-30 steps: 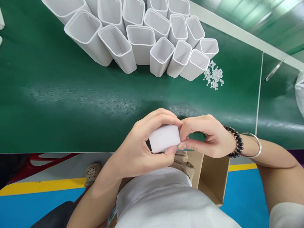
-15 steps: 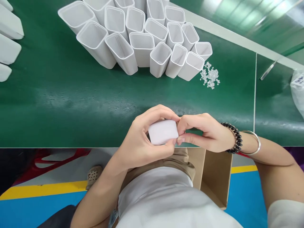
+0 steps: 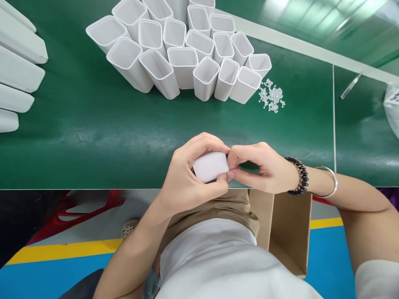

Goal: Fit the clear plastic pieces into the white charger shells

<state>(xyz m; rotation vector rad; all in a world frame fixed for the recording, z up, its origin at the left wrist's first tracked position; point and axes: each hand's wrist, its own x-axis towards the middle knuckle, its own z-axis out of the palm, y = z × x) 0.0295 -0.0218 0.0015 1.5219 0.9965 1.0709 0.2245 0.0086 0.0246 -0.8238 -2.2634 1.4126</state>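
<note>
My left hand (image 3: 183, 178) is closed round a white rounded-rectangular plastic container (image 3: 211, 167), thumb on the near side and fingers on the far side. Its smooth, closed end faces up; the rest of it is hidden below. At the container's right end, my right hand (image 3: 262, 168) has thumb and forefinger pinched together, touching the left hand's fingertips. Whatever lies in that pinch is too small or covered to make out. Both hands are over the front edge of the green table (image 3: 124, 153).
Several white open-topped containers (image 3: 182, 58) stand grouped at the back. Beside them lies a pile of small clear pieces (image 3: 272, 96). More white containers (image 3: 18, 68) lie at left. Tweezers (image 3: 351, 86) and a plastic bag (image 3: 393, 106) are at right. Below the edge sits a cardboard box (image 3: 289, 228).
The view has shifted a little, showing more of the white containers at left. Both hands keep nearly the same hold, with the right fingers still pinched at the container's right end.
</note>
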